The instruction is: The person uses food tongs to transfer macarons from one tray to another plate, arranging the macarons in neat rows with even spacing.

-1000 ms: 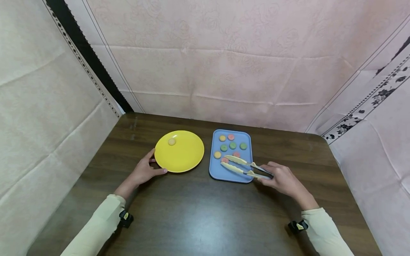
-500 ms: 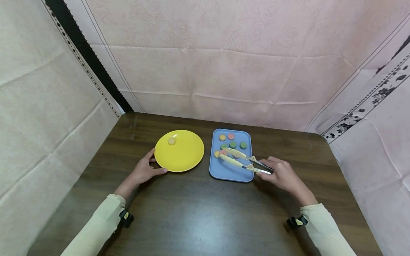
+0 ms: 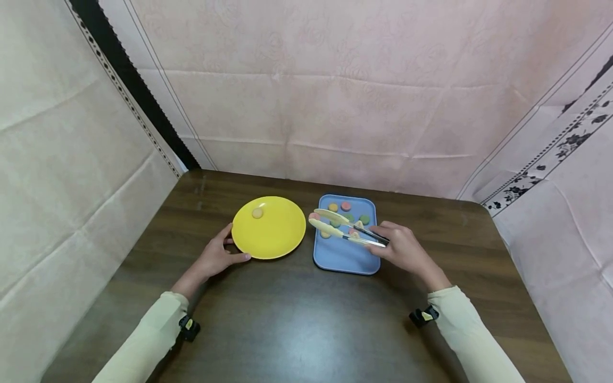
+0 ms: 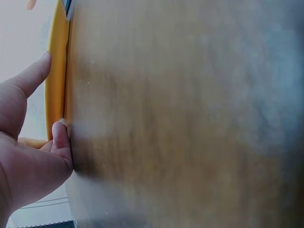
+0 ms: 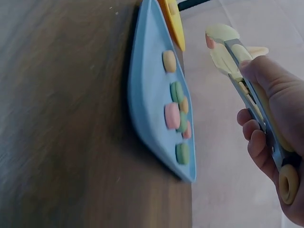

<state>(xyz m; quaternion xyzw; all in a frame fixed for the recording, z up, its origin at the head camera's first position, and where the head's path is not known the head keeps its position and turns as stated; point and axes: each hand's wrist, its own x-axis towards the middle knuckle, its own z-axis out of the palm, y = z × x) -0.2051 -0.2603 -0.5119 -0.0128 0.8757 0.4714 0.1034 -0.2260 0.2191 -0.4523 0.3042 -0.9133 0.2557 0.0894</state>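
My right hand (image 3: pixel 403 249) grips metal tongs with cream tips (image 3: pixel 330 215). Between those tips is a pink macaron (image 3: pixel 313 216), lifted above the left edge of the blue tray (image 3: pixel 342 260). In the right wrist view the macaron (image 5: pixel 209 41) shows at the end of the tongs (image 5: pixel 259 102), off the tray. My left hand (image 3: pixel 215 256) holds the left rim of the yellow plate (image 3: pixel 273 234), thumb along its near side. The left wrist view shows thumb and fingers against the plate's rim (image 4: pixel 57 80). One pale yellow macaron (image 3: pixel 257 213) lies on the plate.
Several macarons stay on the tray, among them a green one (image 3: pixel 364 219), a pink one (image 3: pixel 346 206) and a yellow one (image 3: pixel 333 207). Plate and tray stand side by side on a dark wooden table (image 3: pixel 282 308). Pale patterned cloth (image 3: pixel 306 117) hangs beyond the table's far edge.
The tongs have lifted the pink macaron from the tray's lower left and carried it up and left, toward the plate. My right hand has moved left; the left hand stays at the plate.
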